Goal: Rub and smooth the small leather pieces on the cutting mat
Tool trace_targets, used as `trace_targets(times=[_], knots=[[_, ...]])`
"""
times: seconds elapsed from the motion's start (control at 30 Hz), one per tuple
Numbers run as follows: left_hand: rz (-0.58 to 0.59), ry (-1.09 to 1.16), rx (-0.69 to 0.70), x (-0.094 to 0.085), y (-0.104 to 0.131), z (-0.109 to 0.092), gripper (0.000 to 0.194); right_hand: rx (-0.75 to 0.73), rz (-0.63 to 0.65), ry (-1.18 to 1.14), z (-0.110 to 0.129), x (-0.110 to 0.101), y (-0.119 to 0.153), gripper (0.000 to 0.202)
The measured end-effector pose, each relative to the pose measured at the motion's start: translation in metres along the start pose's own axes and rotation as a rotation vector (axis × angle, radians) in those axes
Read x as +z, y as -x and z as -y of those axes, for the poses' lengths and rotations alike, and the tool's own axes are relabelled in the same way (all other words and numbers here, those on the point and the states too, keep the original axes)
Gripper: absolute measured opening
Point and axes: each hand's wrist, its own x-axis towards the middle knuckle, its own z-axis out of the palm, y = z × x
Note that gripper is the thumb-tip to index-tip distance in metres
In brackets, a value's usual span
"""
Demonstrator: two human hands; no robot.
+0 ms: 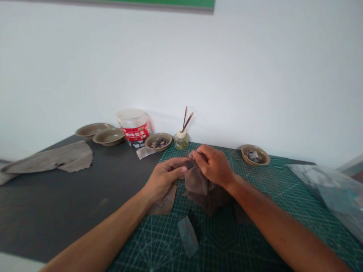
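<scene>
Over the green cutting mat [159, 241], my left hand [163, 177] pinches a small dark flat piece [189, 164] between thumb and forefinger. My right hand [214, 164] is closed on a grey-brown cloth [197, 182], whose bunched upper part touches the piece. The cloth hangs down toward a darker, frayed cloth [211, 202] on the mat. Partly under my left hand lies a tan sheet [165, 204] with a faint mark. Nearer to me rests a slightly curved, blue-grey strip [188, 236].
At the back stand a red-labelled plastic tub [133, 128], a reed diffuser [181, 140] and a bowl of small dark pieces [170, 136]. Another bowl [265, 158] holds similar pieces at right. Two shallow bowls [109, 141] and a grey cloth [56, 158] are left; plastic bags [334, 189] lie right.
</scene>
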Motion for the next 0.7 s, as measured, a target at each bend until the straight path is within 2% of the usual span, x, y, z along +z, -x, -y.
trace_targets(times=[0.07,0.17,0.3,0.5,0.7], knots=[[0.022,0.053,0.029,0.0,0.003,-0.005,0.031,0.074,-0.021,0.056,-0.011,-0.001,-0.002,0.029],[0.168,0.171,0.078,0.0,0.009,-0.01,0.027,0.181,-0.03,0.087,-0.025,-0.006,-0.006,0.031],[0.308,0.26,0.037,-0.003,0.014,-0.011,0.024,0.252,-0.077,0.137,-0.032,-0.019,-0.012,0.031],[0.312,0.294,0.018,-0.002,0.017,-0.011,0.024,0.307,-0.272,0.121,-0.042,-0.036,-0.02,0.036],[0.286,0.316,-0.008,-0.001,0.017,-0.013,0.027,0.354,-0.392,0.093,-0.053,-0.048,-0.025,0.041]])
